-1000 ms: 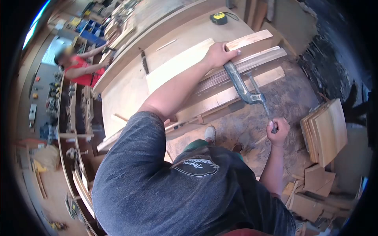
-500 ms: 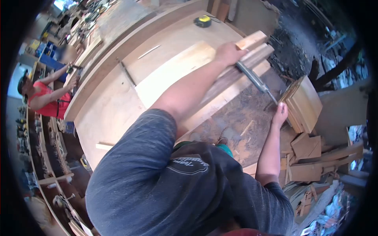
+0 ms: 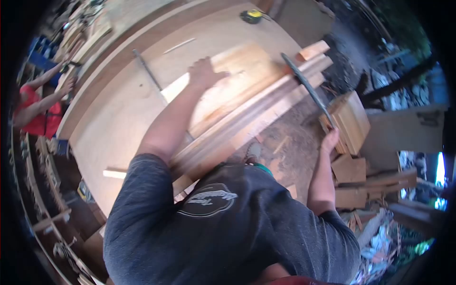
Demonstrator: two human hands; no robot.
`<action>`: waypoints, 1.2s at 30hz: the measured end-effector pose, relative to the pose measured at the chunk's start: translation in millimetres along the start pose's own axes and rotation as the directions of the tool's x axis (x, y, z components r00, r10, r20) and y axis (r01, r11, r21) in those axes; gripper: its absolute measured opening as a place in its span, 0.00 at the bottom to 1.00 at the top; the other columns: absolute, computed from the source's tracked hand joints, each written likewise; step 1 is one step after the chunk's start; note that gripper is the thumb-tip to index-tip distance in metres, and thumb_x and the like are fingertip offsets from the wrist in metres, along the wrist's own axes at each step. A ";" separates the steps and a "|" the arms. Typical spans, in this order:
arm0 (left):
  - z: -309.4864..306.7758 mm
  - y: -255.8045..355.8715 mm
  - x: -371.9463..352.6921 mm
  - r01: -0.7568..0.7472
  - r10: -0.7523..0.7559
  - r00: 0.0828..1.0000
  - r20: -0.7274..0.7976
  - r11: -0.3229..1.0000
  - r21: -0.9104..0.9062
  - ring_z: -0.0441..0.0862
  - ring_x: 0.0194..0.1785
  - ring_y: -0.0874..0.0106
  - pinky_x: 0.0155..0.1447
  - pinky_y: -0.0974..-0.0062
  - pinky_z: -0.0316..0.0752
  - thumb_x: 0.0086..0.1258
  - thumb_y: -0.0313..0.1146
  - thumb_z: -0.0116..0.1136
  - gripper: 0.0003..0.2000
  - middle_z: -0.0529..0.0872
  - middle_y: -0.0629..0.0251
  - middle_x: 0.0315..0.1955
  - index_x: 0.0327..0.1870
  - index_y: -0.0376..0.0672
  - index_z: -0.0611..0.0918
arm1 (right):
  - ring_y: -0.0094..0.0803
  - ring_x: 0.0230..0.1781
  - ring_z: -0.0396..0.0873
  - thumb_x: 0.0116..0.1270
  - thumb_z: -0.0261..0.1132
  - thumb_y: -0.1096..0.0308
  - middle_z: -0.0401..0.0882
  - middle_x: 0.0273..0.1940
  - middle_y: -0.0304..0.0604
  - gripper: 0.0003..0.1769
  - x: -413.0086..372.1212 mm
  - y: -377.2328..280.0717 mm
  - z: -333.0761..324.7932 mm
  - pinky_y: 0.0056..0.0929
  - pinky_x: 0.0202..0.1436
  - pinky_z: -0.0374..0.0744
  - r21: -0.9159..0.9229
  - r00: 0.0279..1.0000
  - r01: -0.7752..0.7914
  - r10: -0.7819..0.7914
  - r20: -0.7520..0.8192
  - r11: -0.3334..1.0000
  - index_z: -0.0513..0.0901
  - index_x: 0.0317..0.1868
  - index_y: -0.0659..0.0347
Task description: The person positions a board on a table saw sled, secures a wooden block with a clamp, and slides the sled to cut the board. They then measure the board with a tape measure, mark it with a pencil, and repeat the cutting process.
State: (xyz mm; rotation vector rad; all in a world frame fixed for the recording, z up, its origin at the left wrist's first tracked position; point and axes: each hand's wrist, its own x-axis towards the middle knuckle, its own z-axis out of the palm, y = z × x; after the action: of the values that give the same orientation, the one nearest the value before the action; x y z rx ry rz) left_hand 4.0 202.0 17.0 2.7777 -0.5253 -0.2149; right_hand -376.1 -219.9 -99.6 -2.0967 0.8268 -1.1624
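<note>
My left hand point(image 3: 204, 74) lies with fingers spread on a light wooden board point(image 3: 247, 61). The fingers of my right hand point(image 3: 331, 139) are closed round the near end of a long metal bar point(image 3: 308, 89), which looks like a clamp. The bar slants across the right end of several long wooden strips point(image 3: 237, 118) beside the board; its far end is near a short wood block point(image 3: 313, 50). A second metal bar point(image 3: 148, 69) sticks out past the board's left side and seems to run under it.
A yellow and black tape measure point(image 3: 251, 16) and a thin pale stick point(image 3: 179, 45) lie on the workbench point(image 3: 109, 118). Stacked wooden pieces point(image 3: 351, 123) stand beyond my right hand. At the left, a person in red point(image 3: 40, 107) works at another bench.
My left hand has moved left, from the strips' right end onto the board, and its fingers have opened. My right hand still holds the bar. The whole view has shifted slightly.
</note>
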 end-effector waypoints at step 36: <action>-31.7 75.7 -222.5 0.320 -0.315 0.937 -0.153 0.947 0.010 0.80 0.54 0.61 0.62 0.66 0.71 0.52 0.64 0.69 0.36 0.85 0.57 0.44 0.46 0.37 0.82 | 0.49 0.65 0.74 0.67 0.65 0.44 0.77 0.62 0.52 0.34 8.1 -389.4 378.5 0.47 0.66 0.73 0.502 -0.228 0.726 -0.524 0.821 0.470 0.74 0.65 0.57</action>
State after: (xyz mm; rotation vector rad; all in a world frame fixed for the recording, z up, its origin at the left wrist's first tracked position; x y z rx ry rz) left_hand -219.8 227.4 91.2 2.8694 -0.0403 -0.0659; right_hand 48.6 93.8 27.5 -2.7809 -1.0472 0.2296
